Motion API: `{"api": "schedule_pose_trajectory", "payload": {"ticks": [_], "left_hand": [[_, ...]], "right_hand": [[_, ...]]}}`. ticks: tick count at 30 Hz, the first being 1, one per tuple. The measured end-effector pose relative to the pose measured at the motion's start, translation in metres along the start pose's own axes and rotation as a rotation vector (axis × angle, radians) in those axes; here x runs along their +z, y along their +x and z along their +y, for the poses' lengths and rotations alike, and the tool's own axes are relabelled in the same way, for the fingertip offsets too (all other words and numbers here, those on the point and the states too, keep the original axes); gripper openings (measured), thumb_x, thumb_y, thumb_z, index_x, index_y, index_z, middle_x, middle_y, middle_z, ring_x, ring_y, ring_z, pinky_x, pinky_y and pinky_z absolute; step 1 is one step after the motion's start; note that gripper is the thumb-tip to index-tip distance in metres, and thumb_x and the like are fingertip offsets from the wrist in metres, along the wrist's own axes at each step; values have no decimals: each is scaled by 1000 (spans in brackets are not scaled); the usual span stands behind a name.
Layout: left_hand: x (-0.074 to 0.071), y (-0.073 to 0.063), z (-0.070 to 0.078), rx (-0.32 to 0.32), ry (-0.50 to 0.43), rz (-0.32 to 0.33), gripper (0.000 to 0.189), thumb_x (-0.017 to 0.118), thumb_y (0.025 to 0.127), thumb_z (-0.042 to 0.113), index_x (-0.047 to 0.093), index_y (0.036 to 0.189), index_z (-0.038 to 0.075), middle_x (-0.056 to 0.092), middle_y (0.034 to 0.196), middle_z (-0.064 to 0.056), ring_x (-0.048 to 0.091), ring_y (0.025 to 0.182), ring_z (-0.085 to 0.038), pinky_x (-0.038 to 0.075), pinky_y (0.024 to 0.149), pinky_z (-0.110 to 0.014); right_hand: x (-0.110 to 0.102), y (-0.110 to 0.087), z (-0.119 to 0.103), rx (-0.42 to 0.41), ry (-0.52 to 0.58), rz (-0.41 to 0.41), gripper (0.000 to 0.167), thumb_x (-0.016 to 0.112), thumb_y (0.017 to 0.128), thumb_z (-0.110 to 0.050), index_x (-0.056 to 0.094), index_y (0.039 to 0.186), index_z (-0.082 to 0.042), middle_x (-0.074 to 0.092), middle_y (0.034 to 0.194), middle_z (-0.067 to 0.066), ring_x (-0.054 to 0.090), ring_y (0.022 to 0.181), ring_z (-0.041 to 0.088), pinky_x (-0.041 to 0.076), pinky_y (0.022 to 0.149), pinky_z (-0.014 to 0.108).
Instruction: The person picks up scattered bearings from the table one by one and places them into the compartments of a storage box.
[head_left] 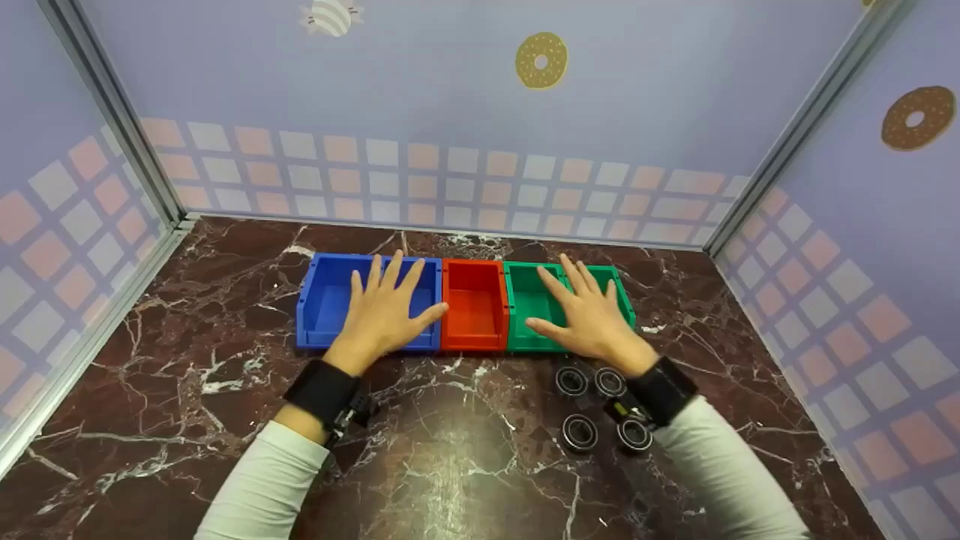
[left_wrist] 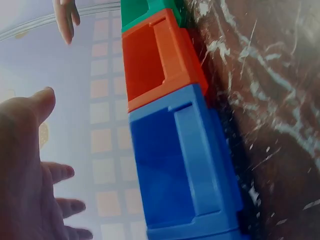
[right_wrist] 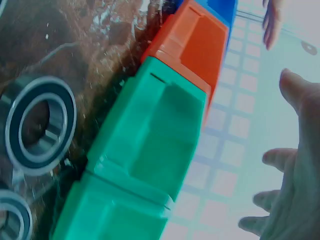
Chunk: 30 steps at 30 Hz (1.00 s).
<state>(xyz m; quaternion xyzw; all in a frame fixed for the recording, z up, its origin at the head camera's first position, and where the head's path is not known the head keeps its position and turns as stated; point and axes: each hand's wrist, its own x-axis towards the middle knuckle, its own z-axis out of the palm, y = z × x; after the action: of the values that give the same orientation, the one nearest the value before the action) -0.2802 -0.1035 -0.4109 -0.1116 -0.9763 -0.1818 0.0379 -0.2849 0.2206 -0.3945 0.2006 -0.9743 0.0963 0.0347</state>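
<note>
My left hand [head_left: 382,311] is held over the blue bins [head_left: 327,300], its fingers spread and straight and its thumb out toward the red bin [head_left: 474,304]. Over the green bins [head_left: 531,300] hovers my right hand [head_left: 592,315], fingers fanned out in the same way. Neither hand holds anything. Both wrist views show a gap between the palm and the bins, such as the blue bin [left_wrist: 162,170] and the green bin [right_wrist: 165,120]. The bins stand side by side in one row. Several ball bearings [head_left: 580,433] lie near my right wrist; one bearing [right_wrist: 65,117] shows large in the right wrist view.
The dark marbled tabletop [head_left: 450,465] runs back to a patterned rear wall [head_left: 450,97]. Side panels stand left and right, joined to it by metal corner posts [head_left: 810,124]. Each wrist wears a black strap [head_left: 322,390] with a small camera.
</note>
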Motion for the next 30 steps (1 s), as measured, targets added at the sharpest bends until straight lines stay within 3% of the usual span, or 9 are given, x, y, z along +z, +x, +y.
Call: {"api": "schedule_pose_trajectory", "payload": {"ticks": [6, 9, 16, 21, 25, 28, 29, 30], "left_hand": [[-7, 5, -2, 32, -66, -22, 80, 48, 97, 60, 29, 156, 10, 30, 161, -19, 27, 148, -42, 22, 121, -58], [-5, 9, -2, 36, -133, -27, 74, 51, 99, 53, 35, 153, 4, 39, 156, -20, 36, 145, -39, 29, 119, -55], [5, 24, 3, 12, -267, -41, 63, 52, 101, 39, 42, 147, -2, 45, 151, -21, 42, 141, -39, 33, 118, -52], [15, 32, 7, -33, -326, -72, 59, 52, 102, 34, 43, 146, -5, 45, 150, -24, 42, 141, -39, 36, 116, -51], [23, 36, 9, -38, -323, -57, 57, 53, 102, 33, 48, 141, -7, 50, 145, -26, 48, 136, -39, 41, 112, -51], [29, 40, 10, -52, -325, -40, 48, 53, 102, 32, 59, 129, -7, 66, 116, -26, 66, 105, -36, 52, 96, -44], [32, 41, 10, -63, -334, -39, 47, 54, 101, 32, 60, 127, -7, 67, 104, -23, 67, 91, -32, 53, 88, -41], [33, 42, 11, -78, -348, -43, 48, 54, 101, 33, 60, 127, -7, 67, 104, -22, 65, 84, -29, 52, 83, -38]], "right_hand": [[-12, -24, 16, -20, 14, -17, 83, 51, 90, -69, 24, 158, -30, 12, 168, 8, 16, 152, 40, 9, 116, 73], [-13, -37, 25, -25, 5, -9, 81, 56, 90, -67, 32, 156, -26, 23, 165, 11, 25, 149, 41, 17, 117, 70], [-12, -65, 50, -27, 22, 40, 64, 65, 90, -52, 56, 140, -14, 50, 147, 18, 49, 132, 42, 44, 104, 59], [-7, -74, 68, -21, 36, 60, 55, 69, 90, -45, 64, 131, -9, 63, 132, 18, 60, 119, 39, 50, 96, 57], [-3, -79, 81, 17, 55, 25, 51, 71, 90, -39, 65, 129, -8, 66, 128, 18, 64, 114, 38, 51, 95, 56], [-1, -81, 90, 48, 63, -14, 49, 72, 89, -35, 65, 128, -7, 67, 128, 18, 64, 113, 39, 51, 94, 56], [0, -82, 92, 58, 64, -25, 48, 72, 89, -34, 65, 128, -7, 67, 127, 19, 65, 112, 39, 51, 93, 56], [1, -83, 95, 70, 62, -37, 47, 73, 89, -33, 66, 128, -7, 67, 126, 19, 65, 111, 39, 51, 92, 57]]}}
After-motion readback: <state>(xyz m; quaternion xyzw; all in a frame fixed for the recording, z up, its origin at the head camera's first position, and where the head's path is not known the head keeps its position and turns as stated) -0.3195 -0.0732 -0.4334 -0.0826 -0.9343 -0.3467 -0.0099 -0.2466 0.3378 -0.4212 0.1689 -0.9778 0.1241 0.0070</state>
